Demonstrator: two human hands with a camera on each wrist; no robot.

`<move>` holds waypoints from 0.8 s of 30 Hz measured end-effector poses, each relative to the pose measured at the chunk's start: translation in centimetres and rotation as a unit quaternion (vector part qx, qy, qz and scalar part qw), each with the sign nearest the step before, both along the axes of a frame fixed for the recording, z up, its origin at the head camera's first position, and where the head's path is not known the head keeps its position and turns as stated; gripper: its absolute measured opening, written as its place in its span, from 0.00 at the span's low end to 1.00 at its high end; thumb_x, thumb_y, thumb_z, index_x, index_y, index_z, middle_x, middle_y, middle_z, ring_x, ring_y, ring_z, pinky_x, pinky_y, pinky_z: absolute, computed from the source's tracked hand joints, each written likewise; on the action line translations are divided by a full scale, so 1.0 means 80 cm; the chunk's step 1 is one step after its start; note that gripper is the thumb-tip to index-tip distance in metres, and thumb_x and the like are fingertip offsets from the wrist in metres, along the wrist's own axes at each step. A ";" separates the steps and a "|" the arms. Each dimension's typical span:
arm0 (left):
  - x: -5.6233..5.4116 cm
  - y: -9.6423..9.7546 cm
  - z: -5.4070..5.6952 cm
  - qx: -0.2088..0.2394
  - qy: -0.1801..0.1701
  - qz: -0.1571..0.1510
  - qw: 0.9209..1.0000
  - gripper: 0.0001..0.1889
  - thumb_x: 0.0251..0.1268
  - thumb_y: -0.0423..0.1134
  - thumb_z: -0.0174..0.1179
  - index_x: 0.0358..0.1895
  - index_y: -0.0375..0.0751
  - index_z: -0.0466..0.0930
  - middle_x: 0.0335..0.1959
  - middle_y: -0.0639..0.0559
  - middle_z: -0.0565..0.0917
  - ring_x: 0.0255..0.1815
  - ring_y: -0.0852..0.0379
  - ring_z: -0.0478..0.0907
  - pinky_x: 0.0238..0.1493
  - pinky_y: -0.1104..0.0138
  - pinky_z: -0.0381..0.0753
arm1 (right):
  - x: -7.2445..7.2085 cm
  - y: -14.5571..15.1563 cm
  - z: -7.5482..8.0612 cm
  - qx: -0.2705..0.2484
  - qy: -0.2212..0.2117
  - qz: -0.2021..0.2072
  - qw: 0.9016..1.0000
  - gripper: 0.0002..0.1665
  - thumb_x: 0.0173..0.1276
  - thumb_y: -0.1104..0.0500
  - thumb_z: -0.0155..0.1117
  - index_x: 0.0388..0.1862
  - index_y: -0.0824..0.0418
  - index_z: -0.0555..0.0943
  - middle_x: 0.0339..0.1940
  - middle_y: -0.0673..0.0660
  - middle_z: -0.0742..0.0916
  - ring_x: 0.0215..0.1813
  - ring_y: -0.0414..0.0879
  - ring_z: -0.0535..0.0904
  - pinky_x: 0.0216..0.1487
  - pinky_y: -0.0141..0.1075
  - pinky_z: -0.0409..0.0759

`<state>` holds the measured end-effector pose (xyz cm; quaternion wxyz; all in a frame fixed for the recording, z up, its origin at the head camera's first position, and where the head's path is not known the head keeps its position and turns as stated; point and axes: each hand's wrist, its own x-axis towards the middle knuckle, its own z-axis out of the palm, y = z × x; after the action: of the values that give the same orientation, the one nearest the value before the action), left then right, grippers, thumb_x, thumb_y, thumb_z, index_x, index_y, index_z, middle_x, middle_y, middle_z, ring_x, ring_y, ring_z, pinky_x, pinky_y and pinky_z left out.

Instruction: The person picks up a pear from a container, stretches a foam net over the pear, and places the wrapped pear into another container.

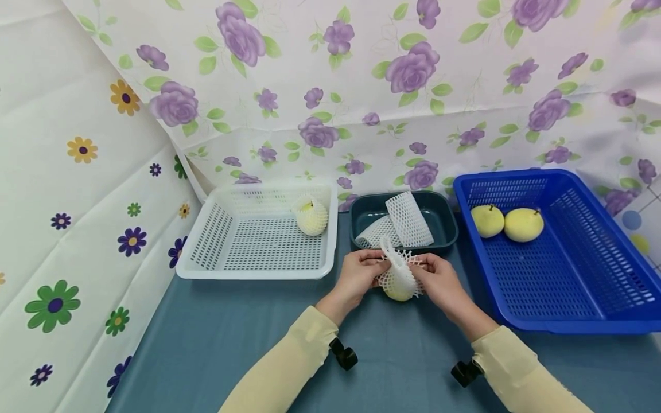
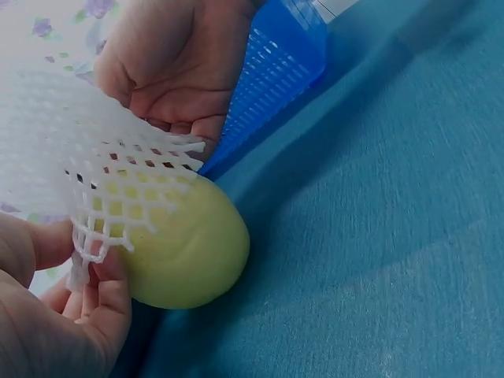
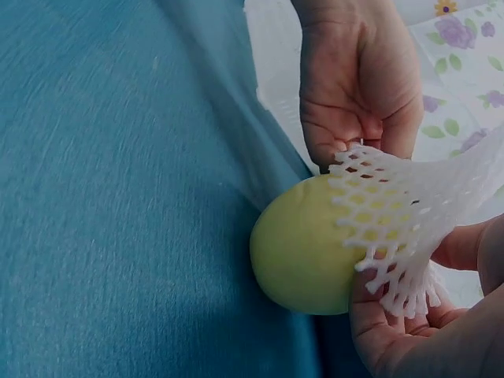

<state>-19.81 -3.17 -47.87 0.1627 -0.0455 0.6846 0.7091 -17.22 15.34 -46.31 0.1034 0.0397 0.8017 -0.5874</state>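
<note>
A yellow pear (image 1: 399, 293) sits on the table, with a white foam net sleeve (image 1: 400, 274) stretched over its upper part. My left hand (image 1: 357, 278) pinches the sleeve's edge on the left side of the pear. On the opposite side, my right hand (image 1: 439, 281) pinches the same edge between thumb and fingers. In the left wrist view the lower part of the pear (image 2: 193, 252) is bare below the mesh ends. The right wrist view has the sleeve (image 3: 402, 213) narrowing upward past the fruit.
Behind the hands a dark green tray (image 1: 444, 215) holds more foam sleeves (image 1: 410, 221). At left, a white basket (image 1: 258, 274) contains a sleeved pear (image 1: 312, 217). A blue basket (image 1: 573, 327) stands at right, with two bare pears (image 1: 524, 225) inside. A floral cloth (image 1: 320, 86) hangs behind.
</note>
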 end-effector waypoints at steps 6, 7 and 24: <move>0.000 0.000 -0.006 -0.042 0.045 0.011 0.998 0.12 0.59 0.36 0.63 0.47 0.39 0.80 0.35 0.47 0.84 0.30 0.58 0.80 0.30 0.59 0.83 | 0.000 0.001 -0.007 0.024 0.014 -0.001 1.000 0.21 0.68 0.49 0.58 0.50 0.64 0.74 0.37 0.57 0.81 0.35 0.42 0.76 0.33 0.34 0.78; -0.001 0.001 -0.007 -0.055 0.059 0.012 0.997 0.12 0.59 0.36 0.63 0.46 0.39 0.80 0.35 0.47 0.84 0.30 0.58 0.80 0.31 0.59 0.83 | -0.001 0.001 -0.009 0.038 0.021 0.000 0.999 0.21 0.68 0.49 0.58 0.51 0.63 0.74 0.38 0.57 0.81 0.36 0.43 0.76 0.34 0.34 0.78; 0.014 -0.024 0.018 -0.186 0.225 -0.027 0.956 0.11 0.67 0.43 0.56 0.50 0.52 0.81 0.45 0.57 0.84 0.43 0.65 0.81 0.44 0.71 0.81 | -0.005 0.028 0.002 0.088 0.178 0.054 0.979 0.22 0.67 0.56 0.61 0.60 0.56 0.76 0.56 0.55 0.82 0.57 0.48 0.78 0.53 0.42 0.80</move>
<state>-18.68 -5.12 -46.42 0.0120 0.1045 0.8244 0.5562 -17.61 17.57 -46.14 -0.0132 -0.0994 0.8571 -0.5054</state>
